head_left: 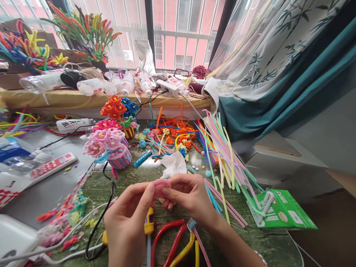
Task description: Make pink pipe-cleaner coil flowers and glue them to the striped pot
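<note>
Between both hands, over the middle of the green table, is a small pink coil of pipe cleaner (161, 188). My left hand (129, 213) pinches its left side with thumb and fingers. On the right side, my right hand (190, 194) grips it, thumb pressed on the front. Below the hands lie red-handled pliers (169, 241) and a yellow-handled tool (185, 250). Partly hidden behind my left hand is a yellow glue gun (149, 222). A crumpled white tissue (175, 163) rests just beyond the fingers.
Pipe cleaner flowers in a pot (119, 157) stand left of centre. Loose pastel pipe cleaners (222, 152) spread at the right beside a green packet (286, 209). Orange pieces (172, 128) lie farther back. A black cable (107, 204) and scraps are at left; plastic bottles (91, 86) line the sill.
</note>
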Tool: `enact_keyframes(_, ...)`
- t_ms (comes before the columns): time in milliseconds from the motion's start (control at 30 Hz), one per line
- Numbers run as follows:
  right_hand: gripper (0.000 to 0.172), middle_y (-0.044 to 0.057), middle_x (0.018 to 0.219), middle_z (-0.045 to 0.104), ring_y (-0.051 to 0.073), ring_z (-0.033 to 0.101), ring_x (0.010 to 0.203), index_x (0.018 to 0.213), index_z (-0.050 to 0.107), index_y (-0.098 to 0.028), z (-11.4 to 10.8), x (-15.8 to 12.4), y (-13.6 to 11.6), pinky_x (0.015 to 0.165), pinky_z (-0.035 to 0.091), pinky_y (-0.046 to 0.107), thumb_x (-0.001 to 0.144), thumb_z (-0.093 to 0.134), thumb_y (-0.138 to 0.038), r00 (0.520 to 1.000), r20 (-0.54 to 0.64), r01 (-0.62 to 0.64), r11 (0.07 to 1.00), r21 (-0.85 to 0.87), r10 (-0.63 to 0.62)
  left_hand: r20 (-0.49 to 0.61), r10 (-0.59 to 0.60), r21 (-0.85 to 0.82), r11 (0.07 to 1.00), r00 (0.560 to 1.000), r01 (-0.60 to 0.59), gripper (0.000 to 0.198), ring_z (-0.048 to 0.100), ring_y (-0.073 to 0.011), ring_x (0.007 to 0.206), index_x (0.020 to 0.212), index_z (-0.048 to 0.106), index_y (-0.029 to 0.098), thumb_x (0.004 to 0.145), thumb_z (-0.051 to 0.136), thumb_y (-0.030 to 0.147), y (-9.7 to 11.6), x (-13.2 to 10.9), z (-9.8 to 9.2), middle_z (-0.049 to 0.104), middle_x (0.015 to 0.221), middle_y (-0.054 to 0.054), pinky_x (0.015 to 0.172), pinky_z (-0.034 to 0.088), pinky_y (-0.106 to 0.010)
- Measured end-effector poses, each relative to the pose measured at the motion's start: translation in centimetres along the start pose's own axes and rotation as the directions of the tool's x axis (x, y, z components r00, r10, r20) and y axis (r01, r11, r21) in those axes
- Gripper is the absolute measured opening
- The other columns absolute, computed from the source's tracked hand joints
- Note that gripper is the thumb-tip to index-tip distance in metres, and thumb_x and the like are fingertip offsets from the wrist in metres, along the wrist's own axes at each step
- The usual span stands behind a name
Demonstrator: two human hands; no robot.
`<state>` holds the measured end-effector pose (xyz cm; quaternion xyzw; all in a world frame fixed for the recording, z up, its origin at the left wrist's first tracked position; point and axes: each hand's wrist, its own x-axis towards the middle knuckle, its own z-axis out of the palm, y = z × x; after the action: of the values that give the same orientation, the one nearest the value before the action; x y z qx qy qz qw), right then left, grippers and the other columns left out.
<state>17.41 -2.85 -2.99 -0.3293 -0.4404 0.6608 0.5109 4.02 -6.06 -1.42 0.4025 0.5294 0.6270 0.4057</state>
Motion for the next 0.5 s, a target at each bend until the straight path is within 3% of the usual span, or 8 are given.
enact_keyframes(233,0.020,0.000,0.060,0.073,0.012,0.066,0.051,0.077,0.079,-0.016,0.12,0.01,0.07,0.052,0.056,0.021,0.071,0.088,-0.033,1.000,0.005,0.015,1.000,0.023,-0.015,0.089,-0.161,-0.198,0.964,0.983,0.176,0.027,0.057,-0.0104,0.059,0.080,0.079,0.017,0.067,0.088,0.039,-0.45,0.31,-0.10,0.072,0.069,-0.002,0.057,0.052,-0.016)
enact_keyframes(500,0.016,0.000,0.061,0.074,0.011,0.066,0.050,0.078,0.079,-0.017,0.25,-0.06,-0.23,0.052,0.056,0.019,0.072,0.087,-0.030,1.000,-0.004,0.020,0.999,0.036,-0.020,0.042,-0.145,-0.225,0.963,0.988,0.151,0.025,0.063,-0.0139,0.066,0.082,0.076,0.019,0.070,0.085,0.039,-0.63,-0.25,0.38,0.073,0.075,-0.001,0.064,0.055,-0.020)
